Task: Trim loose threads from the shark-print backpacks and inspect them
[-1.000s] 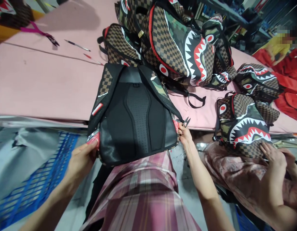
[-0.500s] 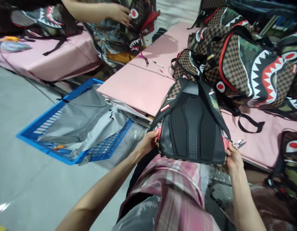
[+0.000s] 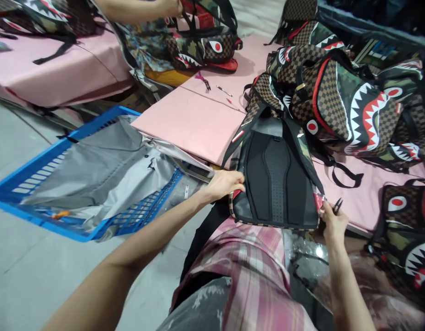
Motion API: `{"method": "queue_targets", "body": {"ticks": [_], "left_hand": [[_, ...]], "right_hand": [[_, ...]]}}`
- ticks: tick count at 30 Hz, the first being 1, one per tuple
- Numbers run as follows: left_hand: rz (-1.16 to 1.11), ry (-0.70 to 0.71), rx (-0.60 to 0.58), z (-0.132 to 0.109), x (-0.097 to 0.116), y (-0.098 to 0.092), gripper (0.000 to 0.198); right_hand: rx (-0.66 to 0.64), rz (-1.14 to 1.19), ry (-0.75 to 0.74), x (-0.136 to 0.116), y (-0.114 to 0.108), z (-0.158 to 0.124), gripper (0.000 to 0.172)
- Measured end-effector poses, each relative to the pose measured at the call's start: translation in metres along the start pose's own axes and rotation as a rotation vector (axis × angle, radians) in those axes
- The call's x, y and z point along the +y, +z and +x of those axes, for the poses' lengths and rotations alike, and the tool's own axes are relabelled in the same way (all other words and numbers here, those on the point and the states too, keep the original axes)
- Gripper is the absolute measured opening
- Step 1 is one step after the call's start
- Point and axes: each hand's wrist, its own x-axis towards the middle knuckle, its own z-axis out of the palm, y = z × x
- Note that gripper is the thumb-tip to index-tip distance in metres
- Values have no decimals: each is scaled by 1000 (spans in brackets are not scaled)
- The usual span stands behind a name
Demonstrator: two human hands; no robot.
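A black-backed backpack (image 3: 277, 184) with checkered edging lies back panel up, its lower end over the table's front edge and my lap. My left hand (image 3: 228, 184) is closed on its lower left side, near a red patch. On the lower right side, my right hand (image 3: 332, 223) pinches the corner by another red patch. Small dark-looking snips (image 3: 337, 206) stick out from the fingers of that same hand. The backpack's shoulder straps run up both sides toward its top.
Several checkered backpacks with shark mouths (image 3: 367, 115) are piled on the pink table (image 3: 184, 124) at right. Purple-handled snips (image 3: 203, 81) and a pen (image 3: 224, 90) lie beyond. A blue basket (image 3: 88, 236) stands on the floor at left. Across the table, a co-worker's hand (image 3: 169, 7) handles another backpack.
My left hand has shifted from the side edge further onto the backpack's left side. My right hand keeps its corner. The co-worker's backpack has turned and come lower, and the view has shifted slightly.
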Motion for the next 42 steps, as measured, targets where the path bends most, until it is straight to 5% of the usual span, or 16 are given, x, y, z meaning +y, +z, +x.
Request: {"method": "queue_targets", "body": {"ticks": [3, 8, 12, 14, 17, 20, 23, 26, 30, 36, 42], "left_hand": [[177, 145, -130, 19, 14, 2, 35], [272, 230, -247, 31, 14, 0, 40], [220, 265, -217, 26, 8, -5, 32], [194, 303, -199, 12, 2, -8, 32], [189, 446, -198, -22, -14, 0, 59], [248, 488, -111, -54, -31, 27, 82], [234, 415, 53, -67, -34, 59, 73], [192, 423, 187, -68, -24, 76, 58], [202, 397, 208, -72, -3, 75, 64], [248, 370, 367, -88, 32, 86, 60], [373, 461, 435, -88, 48, 92, 40]], "right_hand": [[189, -257, -242, 2, -11, -49, 23], [-283, -338, -200, 24, 16, -146, 27], [-185, -295, -155, 31, 52, -183, 38], [-154, -285, -145, 30, 59, -188, 44], [-168, -272, -138, 27, 60, -190, 45], [-211, -325, -198, 22, 68, -193, 34], [-318, -485, -372, 19, 88, -203, 21], [-362, -746, -567, 16, 109, -213, 19], [-364, -908, -619, 13, 113, -211, 7], [-331, -704, -610, 18, 96, -202, 23], [-270, -535, -774, 27, 72, -196, 25]]}}
